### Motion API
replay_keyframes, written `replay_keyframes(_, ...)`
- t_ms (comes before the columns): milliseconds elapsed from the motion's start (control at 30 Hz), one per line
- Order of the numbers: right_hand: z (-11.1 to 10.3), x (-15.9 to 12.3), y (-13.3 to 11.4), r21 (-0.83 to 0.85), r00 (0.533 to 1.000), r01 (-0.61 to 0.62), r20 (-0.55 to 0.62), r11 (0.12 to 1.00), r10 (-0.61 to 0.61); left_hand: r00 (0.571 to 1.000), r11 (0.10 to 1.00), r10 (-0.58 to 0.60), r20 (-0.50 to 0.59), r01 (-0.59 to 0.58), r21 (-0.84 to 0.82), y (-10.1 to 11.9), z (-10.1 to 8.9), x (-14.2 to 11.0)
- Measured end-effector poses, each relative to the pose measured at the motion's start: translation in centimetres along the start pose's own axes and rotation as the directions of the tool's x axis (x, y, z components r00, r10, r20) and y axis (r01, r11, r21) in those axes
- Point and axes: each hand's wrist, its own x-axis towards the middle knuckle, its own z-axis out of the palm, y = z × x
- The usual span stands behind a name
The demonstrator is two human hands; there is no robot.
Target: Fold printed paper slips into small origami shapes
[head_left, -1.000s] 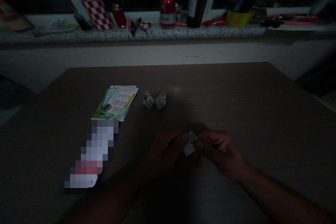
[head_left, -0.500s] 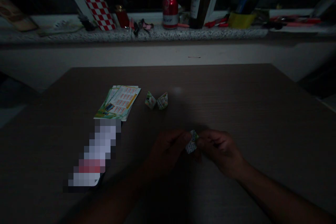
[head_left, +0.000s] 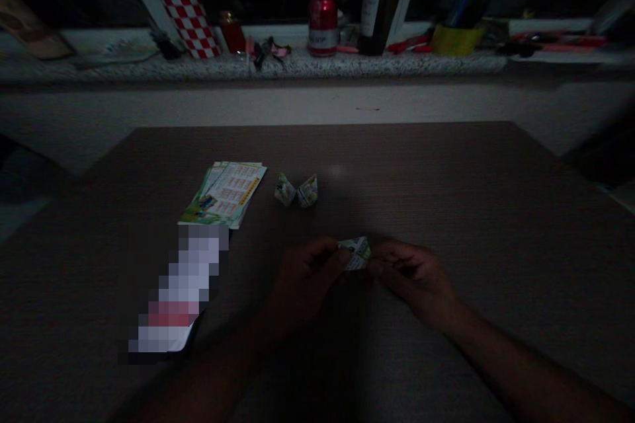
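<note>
A small piece of folded printed paper, white and green, is held up between my two hands over the table. My left hand pinches its left end between thumb and fingers. At its right edge, the thumb and fingers of my right hand are closed on the paper's corner; the fingertips are dark and partly hidden. Beyond the hands stand two folded paper pieces with pointed tips, side by side. A stack of printed cards lies farther left.
A blurred-out phone-like object lies left of my left forearm on the brown table. On the stone windowsill behind are a red can, a dark bottle, a checkered cylinder and a yellow container.
The folded paper has turned from upright to lying more sideways, and more of it shows. My left hand has shifted slightly left; my right hand has barely moved.
</note>
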Motion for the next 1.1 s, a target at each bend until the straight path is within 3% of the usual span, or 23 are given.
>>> replay_keyframes(133, -0.3, -0.1, 0.1, -0.016, 0.990, 0.143, -0.015, 0.990, -0.143, 0.981, 0.957, -0.168, 0.096, 0.186, -0.224, -0.5, -0.1, 0.6)
replay_keyframes(233, -0.5, 0.0, -0.2, -0.261, 0.967, 0.252, 0.028, 0.932, -0.253, 0.937, 0.843, -0.282, 0.204, 0.344, -0.413, -0.8, 0.2, 0.8)
replay_keyframes(333, -0.5, 0.3, -0.4, -0.369, 0.944, 0.321, 0.054, 0.873, -0.324, 0.905, 0.837, -0.318, 0.284, 0.409, -0.364, -0.9, 0.3, 0.7)
replay_keyframes(400, -0.4, 0.4, -0.3, -0.376, 0.944, 0.314, 0.025, 0.872, -0.329, 0.931, 0.926, -0.287, 0.226, 0.330, -0.184, -0.7, 0.3, 0.5)
replay_keyframes(433, -0.3, 0.4, -0.3, -0.381, 0.948, 0.293, 0.000, 0.877, -0.318, 0.962, 0.968, -0.236, 0.141, 0.246, -0.058, -0.6, 0.3, 0.3)
replay_keyframes(500, -0.2, 0.3, -0.1, -0.400, 0.961, 0.232, -0.049, 0.887, -0.273, 0.999, 0.977, -0.008, -0.037, 0.016, 0.214, -0.1, 0.2, 0.0)
replay_keyframes(533, -0.1, 0.2, -0.1, -0.407, 0.965, 0.207, -0.065, 0.889, -0.254, 0.995, 0.956, 0.082, -0.050, -0.064, 0.287, 0.1, 0.1, -0.2)
replay_keyframes(700, 0.0, 0.0, 0.0, -0.401, 0.978, 0.169, -0.041, 0.900, -0.203, 0.971, 0.902, 0.238, 0.023, -0.229, 0.367, 0.2, 0.3, -0.4)
replay_keyframes(1100, 0.2, 0.1, -0.4, -0.249, 0.994, 0.092, -0.027, 0.964, -0.102, 0.934, 0.857, 0.354, 0.050, -0.345, 0.382, -0.1, 0.6, -0.3)
